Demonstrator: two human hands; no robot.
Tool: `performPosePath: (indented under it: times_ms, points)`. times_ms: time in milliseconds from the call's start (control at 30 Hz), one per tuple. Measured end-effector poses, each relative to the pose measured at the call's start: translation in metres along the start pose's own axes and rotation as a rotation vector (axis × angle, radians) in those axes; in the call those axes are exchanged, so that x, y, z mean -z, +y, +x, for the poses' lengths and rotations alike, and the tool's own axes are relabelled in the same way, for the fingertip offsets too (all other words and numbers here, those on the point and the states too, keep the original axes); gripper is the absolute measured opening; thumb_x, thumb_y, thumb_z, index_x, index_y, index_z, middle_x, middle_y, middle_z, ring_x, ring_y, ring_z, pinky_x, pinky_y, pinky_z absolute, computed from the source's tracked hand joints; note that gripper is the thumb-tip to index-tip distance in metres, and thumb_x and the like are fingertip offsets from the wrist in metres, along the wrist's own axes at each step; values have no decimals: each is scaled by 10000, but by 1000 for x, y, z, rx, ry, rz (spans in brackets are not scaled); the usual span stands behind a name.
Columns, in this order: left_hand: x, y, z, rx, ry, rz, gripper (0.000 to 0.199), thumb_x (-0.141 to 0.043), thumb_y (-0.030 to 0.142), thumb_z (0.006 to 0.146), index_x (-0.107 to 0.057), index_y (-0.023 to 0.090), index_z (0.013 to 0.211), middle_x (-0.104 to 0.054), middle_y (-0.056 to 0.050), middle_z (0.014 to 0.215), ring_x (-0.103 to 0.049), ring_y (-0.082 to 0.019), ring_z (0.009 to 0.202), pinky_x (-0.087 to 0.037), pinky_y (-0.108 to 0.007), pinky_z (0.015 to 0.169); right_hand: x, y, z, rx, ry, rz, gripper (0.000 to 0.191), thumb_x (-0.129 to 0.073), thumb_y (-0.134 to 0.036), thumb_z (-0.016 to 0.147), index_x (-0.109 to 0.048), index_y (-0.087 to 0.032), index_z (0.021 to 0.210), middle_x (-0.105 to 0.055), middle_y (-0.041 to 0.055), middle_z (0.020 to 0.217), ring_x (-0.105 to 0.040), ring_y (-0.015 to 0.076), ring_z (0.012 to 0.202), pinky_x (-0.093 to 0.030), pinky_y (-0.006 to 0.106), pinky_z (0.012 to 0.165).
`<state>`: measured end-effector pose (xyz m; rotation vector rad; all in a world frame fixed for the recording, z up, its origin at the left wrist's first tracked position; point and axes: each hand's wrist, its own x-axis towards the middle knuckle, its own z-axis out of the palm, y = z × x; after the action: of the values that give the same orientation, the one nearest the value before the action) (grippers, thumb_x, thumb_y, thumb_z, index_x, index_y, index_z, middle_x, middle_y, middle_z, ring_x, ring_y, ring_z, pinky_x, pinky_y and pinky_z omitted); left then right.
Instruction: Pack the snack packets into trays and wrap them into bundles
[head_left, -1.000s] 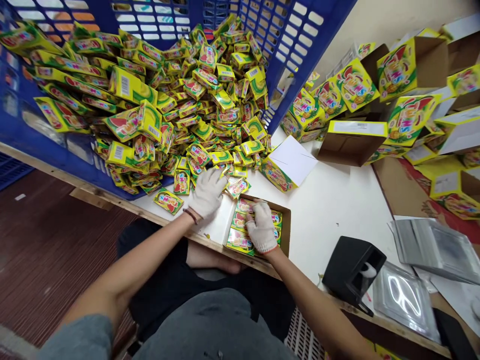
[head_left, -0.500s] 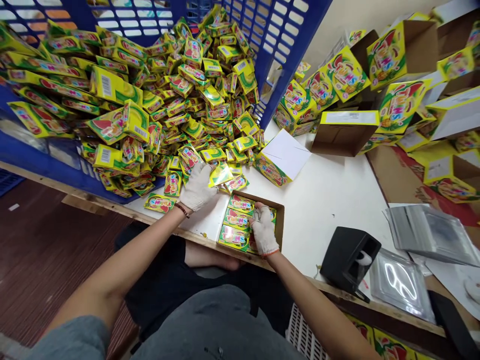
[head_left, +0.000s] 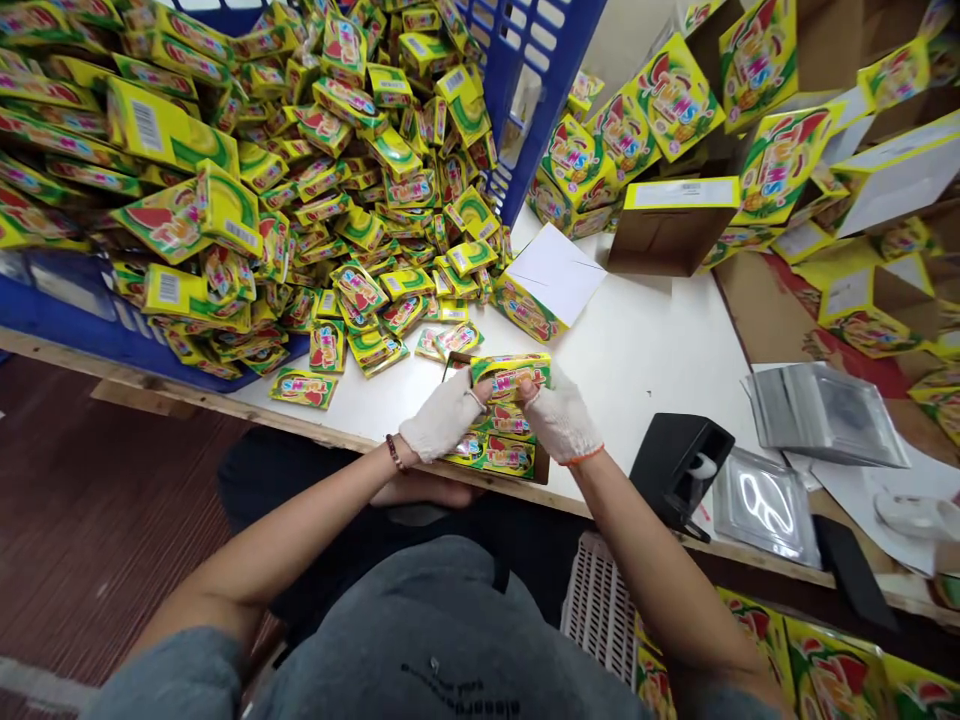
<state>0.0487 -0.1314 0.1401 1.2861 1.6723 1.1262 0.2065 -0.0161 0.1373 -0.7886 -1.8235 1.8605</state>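
Observation:
My left hand [head_left: 444, 416], in a white knitted glove, grips one end of a small yellow-green candy box [head_left: 511, 374] with a melon picture. At its other end, my gloved right hand [head_left: 564, 414] holds on with the thumb in front. The candy box is raised above an open shallow carton [head_left: 541, 466] at the front edge of the table. Inside that carton, several candy boxes [head_left: 508, 454] lie flat, faces up. My hands and the raised box hide the carton's far part.
A blue crate [head_left: 551, 60] heaped with loose candy boxes [head_left: 360, 225] stands at the left. Display cartons [head_left: 679, 95] pile up at the back right. A black tape dispenser [head_left: 681, 470] and clear plastic trays [head_left: 825, 415] are to the right. A closed carton [head_left: 551, 280] sits behind my hands.
My left hand has come from the loose heap to the carton. My right hand has lifted from inside the carton, and both now hold a candy box. The view has shifted slightly.

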Motion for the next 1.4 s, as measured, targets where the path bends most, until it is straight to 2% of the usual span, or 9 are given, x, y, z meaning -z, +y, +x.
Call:
performPosePath:
  times_ms: [67,167,367,500,667,967,1100,1233,1400]
  points:
    - [5,-6,-8,-108,-36,350,388,-384,492,974,-591,167,931,-633,-80,874,-597,-216,807,-475,-363,751,18,-4,1,12,-72,-133,451,-686,-536,788,-573,-206,1074,-688,51,1030,-653,227,932,-551,347,781]
    - [11,-17,-21,-382,-212,672,352,-382,386,989,-615,173,832,-639,-79,897,-581,-215,879,-443,-371,830,35,-16,11,-140,-425,-487,314,-718,-363,733,-656,-199,993,-700,16,982,-646,205,896,-527,309,768]
    - [-4,-33,-35,-463,-356,940,272,-637,439,848,-661,173,900,-648,-96,1015,-585,-252,930,-425,-394,817,-14,-33,45,-317,-988,-1338,375,-682,-210,686,-720,-208,1059,-725,62,944,-643,218,802,-437,293,644]
    - [-9,-38,-37,-449,-343,978,217,-679,377,822,-666,182,915,-646,-94,1055,-587,-254,942,-424,-397,813,-28,-21,42,-374,-824,-1405,468,-745,-332,681,-683,-155,1109,-707,114,1028,-631,230,812,-403,285,605]
    - [-10,-45,-36,-496,-314,950,212,-684,376,817,-675,170,866,-654,-89,986,-585,-245,912,-424,-396,804,4,-3,21,-302,-577,-1159,197,-474,-223,897,-666,-190,922,-682,37,906,-574,161,798,-380,251,666]
    - [-14,-50,-39,-492,-292,952,215,-679,374,816,-681,163,851,-656,-88,967,-582,-239,894,-425,-394,792,-6,-8,-13,-272,-741,-1212,372,-591,-424,855,-647,-188,1136,-676,106,991,-586,219,793,-370,303,646]
    - [-15,-52,-40,-503,-279,956,220,-684,371,809,-686,159,868,-657,-96,971,-581,-244,905,-425,-399,794,2,-4,-33,-265,-688,-1138,504,-625,-317,817,-568,-195,1302,-669,115,1145,-616,240,934,-436,320,756]
    - [-15,-54,-40,-513,-271,958,216,-668,375,820,-684,160,822,-659,-92,952,-581,-238,890,-428,-398,795,2,-6,-21,-284,-613,-1231,433,-444,-219,918,-565,-176,1332,-660,139,1203,-625,242,996,-445,340,830]
    - [-15,-56,-38,-514,-266,940,208,-662,366,818,-679,158,818,-653,-91,933,-581,-238,885,-442,-403,801,-18,-3,7,-471,-732,-1396,314,-450,-255,942,-645,-153,1166,-694,158,1075,-652,251,886,-426,320,700]
